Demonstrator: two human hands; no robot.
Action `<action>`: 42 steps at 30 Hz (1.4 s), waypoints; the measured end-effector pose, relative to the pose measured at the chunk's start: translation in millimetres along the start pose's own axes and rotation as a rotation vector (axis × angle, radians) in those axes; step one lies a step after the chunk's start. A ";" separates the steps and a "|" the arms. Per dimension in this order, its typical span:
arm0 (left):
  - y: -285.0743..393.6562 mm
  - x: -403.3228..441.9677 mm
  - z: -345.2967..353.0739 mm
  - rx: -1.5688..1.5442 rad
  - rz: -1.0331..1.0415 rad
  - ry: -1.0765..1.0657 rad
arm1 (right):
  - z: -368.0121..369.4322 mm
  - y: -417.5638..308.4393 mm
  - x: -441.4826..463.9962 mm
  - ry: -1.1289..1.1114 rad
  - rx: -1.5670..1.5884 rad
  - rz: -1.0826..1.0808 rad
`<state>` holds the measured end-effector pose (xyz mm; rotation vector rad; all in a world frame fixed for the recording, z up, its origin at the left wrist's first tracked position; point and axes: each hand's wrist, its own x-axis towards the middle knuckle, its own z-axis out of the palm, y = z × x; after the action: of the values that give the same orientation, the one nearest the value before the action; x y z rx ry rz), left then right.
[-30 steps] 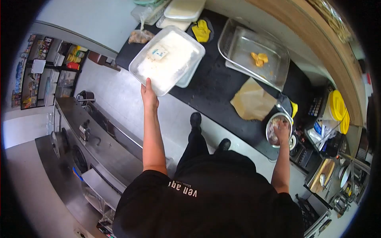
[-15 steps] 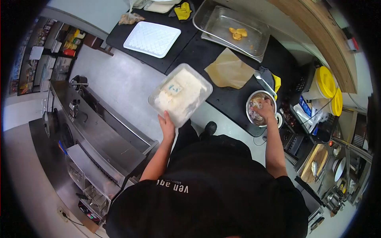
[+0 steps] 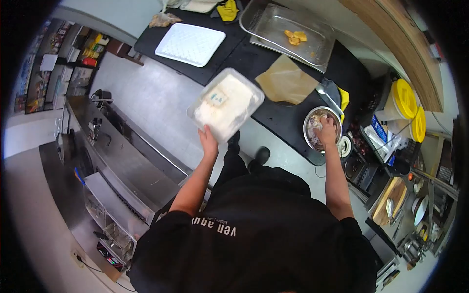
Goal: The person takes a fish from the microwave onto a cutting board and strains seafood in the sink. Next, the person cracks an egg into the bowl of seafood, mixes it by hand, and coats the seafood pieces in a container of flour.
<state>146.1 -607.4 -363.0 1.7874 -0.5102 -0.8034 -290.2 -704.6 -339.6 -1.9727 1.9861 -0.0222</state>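
My left hand grips the near edge of a translucent plastic container, its thumb on the rim. The container is tilted and held off the table's front edge. White powder like flour lies in it, with a small labelled patch showing among the powder. Reaching down into a round metal bowl on the table's right end, my right hand has its fingers curled among pale, wet-looking pieces. What exactly the fingers hold is hidden. Brown paper lies beyond the bowl, with a metal utensil next to it.
On the black table are a white textured tray and stacked metal pans holding yellow pieces. Yellow-lidded buckets stand at the right. A steel counter runs along the left.
The view has shifted slightly. The fingers of my right hand have moved within the bowl. My left hand still holds the container, at a slightly changed angle.
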 end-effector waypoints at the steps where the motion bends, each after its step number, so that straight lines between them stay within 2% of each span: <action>1: 0.2 18.9 9.0 -0.006 0.034 -0.014 | 4.0 -2.0 4.0 0.004 0.029 0.027; 3: -0.5 54.9 26.9 -0.023 0.055 -0.045 | 3.3 -9.6 9.9 -0.036 0.052 0.094; 5: 15.2 69.2 40.0 -0.043 0.050 -0.051 | 3.9 -9.2 10.8 -0.020 0.069 0.066; 7: 47.7 70.0 49.1 -0.143 -0.199 -0.236 | 5.8 -5.0 11.6 0.001 0.079 0.049; 8: 51.8 71.2 51.1 -0.155 -0.194 -0.217 | 8.5 -3.2 10.1 0.002 0.076 0.026; 11: 49.7 84.1 57.1 -0.142 -0.309 -0.447 | 11.4 -4.2 5.5 0.044 -0.005 -0.034; 12: 13.5 108.6 57.6 0.001 -0.184 -0.715 | 9.5 -6.3 2.2 0.054 -0.035 -0.094; 13: 13.1 110.3 64.3 0.336 -0.088 -0.716 | -0.6 -7.2 -4.3 0.053 -0.014 -0.237; 14: 23.3 98.3 64.0 0.684 0.141 -0.712 | -1.3 -11.3 6.3 0.000 0.022 -0.272; 15: 34.4 85.4 65.3 1.033 0.370 -0.652 | 17.9 16.3 21.7 0.002 -0.043 -0.337; 16: 31.3 60.3 57.8 0.717 0.114 -0.403 | 0.9 -2.8 20.3 -0.129 -0.054 -0.293; 17: 31.4 35.7 50.1 0.325 -0.033 -0.109 | -21.9 -32.9 -3.7 -0.086 -0.133 -0.310; 18: 28.5 21.4 36.1 0.235 -0.021 -0.119 | -31.8 -40.5 8.0 -0.152 -0.363 -0.470; 19: 38.1 1.6 7.4 0.116 -0.036 -0.071 | -29.8 -39.9 23.1 -0.162 -0.429 -0.576; 20: 50.6 -32.3 -30.8 0.002 -0.047 -0.035 | -22.2 -48.6 35.7 -0.173 -0.419 -0.624; 22: 68.2 -85.4 -117.7 -0.352 -0.267 0.095 | -5.6 -63.0 51.7 -0.207 -0.347 -0.651; 25: 41.0 -160.6 -229.3 -0.706 -0.169 0.691 | 12.2 -91.9 72.3 -0.242 -0.288 -0.685; 26: 30.1 -188.0 -260.8 -0.712 -0.191 0.847 | 17.1 -100.1 74.4 -0.251 -0.277 -0.688; 28: 16.8 -239.7 -300.6 -0.748 -0.172 1.049 | 21.1 -111.1 83.6 -0.263 -0.242 -0.688; 31: 15.2 -270.1 -311.3 -0.938 -0.201 1.094 | 24.8 -107.9 92.0 -0.288 -0.179 -0.672; 34: 12.8 -245.6 -295.5 -0.918 -0.247 0.965 | 18.3 -66.6 93.2 -0.296 -0.073 -0.604; 36: 10.8 -226.7 -285.5 -0.707 -0.209 0.726 | 19.0 -18.2 83.8 -0.310 0.038 -0.560; 38: 13.7 -210.8 -271.8 -0.570 -0.088 0.540 | 33.6 20.2 77.6 -0.257 0.104 -0.565; 39: 24.1 -200.6 -266.1 -0.514 -0.118 0.455 | 19.0 3.8 66.8 -0.103 -0.194 -0.622; 40: 34.3 -188.6 -261.9 -0.449 -0.125 0.404 | 11.5 -20.4 56.0 -0.118 -0.175 -0.338; 41: 38.8 -176.0 -250.7 -0.425 -0.117 0.305 | -1.7 -42.9 46.9 -0.138 -0.164 -0.327; 42: 43.2 -161.6 -241.6 -0.209 -0.024 0.275 | -16.6 -65.2 33.3 -0.197 -0.189 -0.194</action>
<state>213.9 -356.2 -226.3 1.6778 -0.2156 -0.5913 -230.4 -743.1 -315.4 -2.1846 1.7224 0.3115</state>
